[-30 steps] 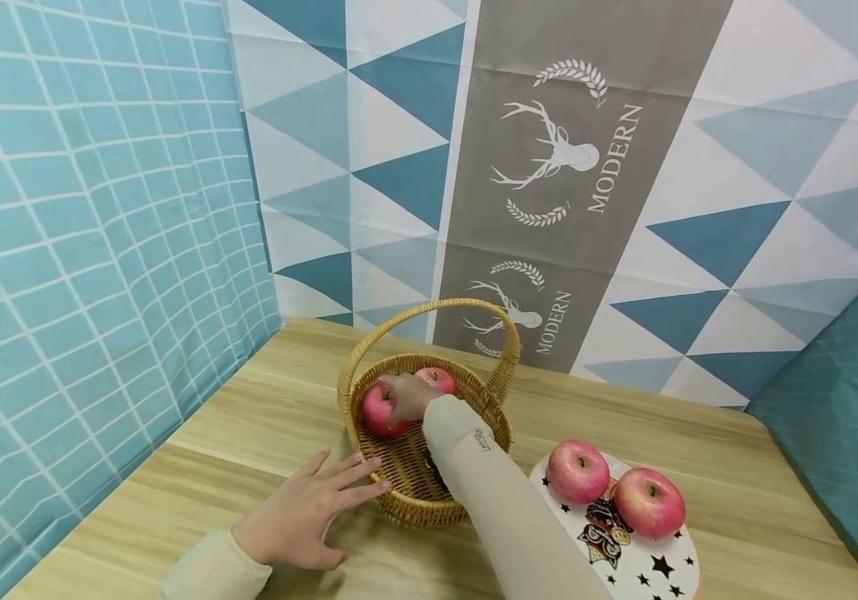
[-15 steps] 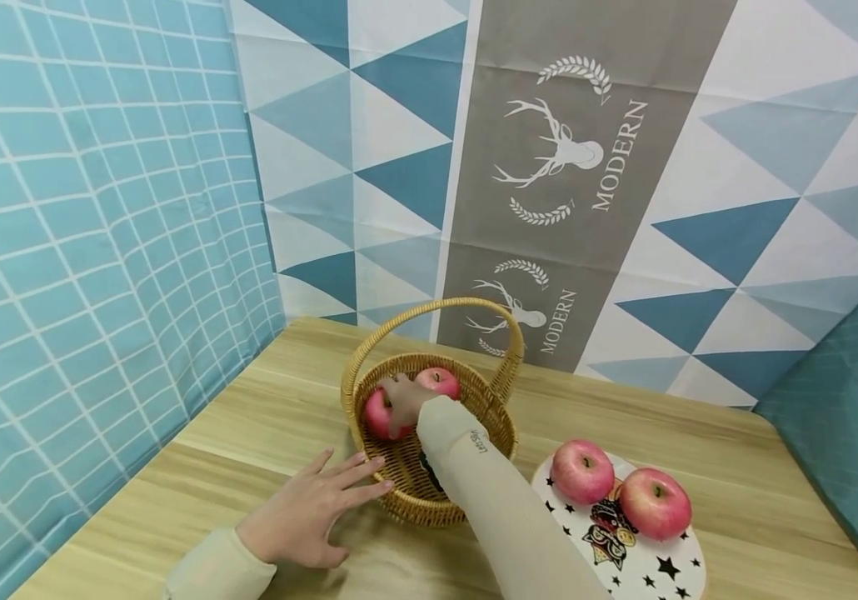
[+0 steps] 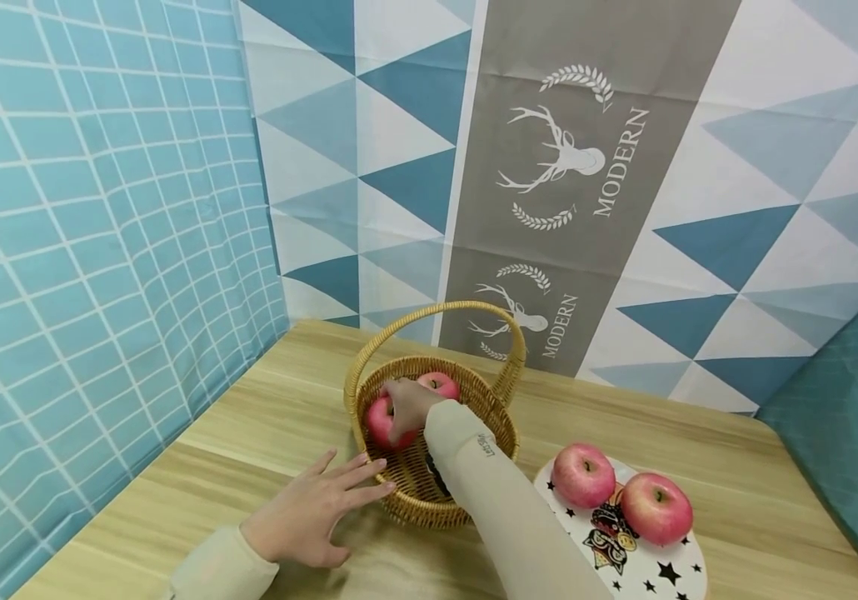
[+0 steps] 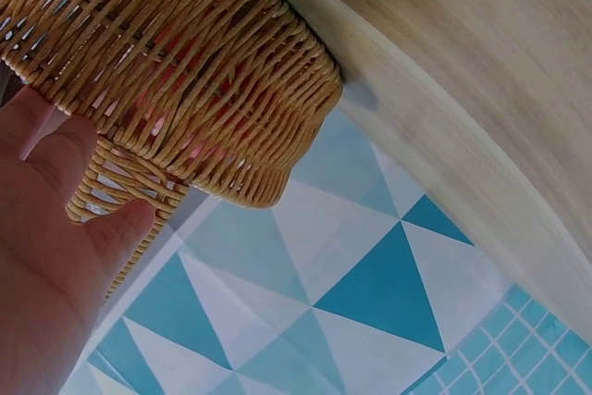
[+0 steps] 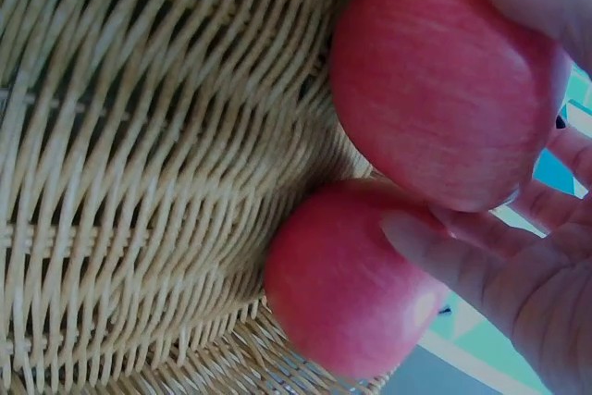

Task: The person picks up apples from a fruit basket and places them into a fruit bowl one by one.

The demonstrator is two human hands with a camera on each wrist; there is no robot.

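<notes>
A wicker basket (image 3: 429,512) with a tall arched handle holds two red apples. Inside it, my right hand (image 3: 410,406) grips the left apple (image 3: 382,427) from above, fingers curled over its side. The other apple (image 3: 440,384) sits beside it toward the back. In the right wrist view, fingers spread around the upper apple (image 5: 444,80), and one digit overlaps the lower apple (image 5: 347,284). My left hand (image 3: 309,512) is spread, its fingertips at the basket's near left rim; the left wrist view shows it by the woven wall (image 4: 185,71).
To the right, a white board (image 3: 642,571) with black stars and a cartoon print carries two more apples, one at left (image 3: 583,475) and one at right (image 3: 657,508). All stand on a wooden table (image 3: 249,433). Patterned cloth (image 3: 399,192) hangs behind, blue checked cloth (image 3: 99,208) at left.
The right hand stays on the left apple in the basket, its fingers shifting slightly. The left hand keeps its place at the rim. The head view shifts a little.
</notes>
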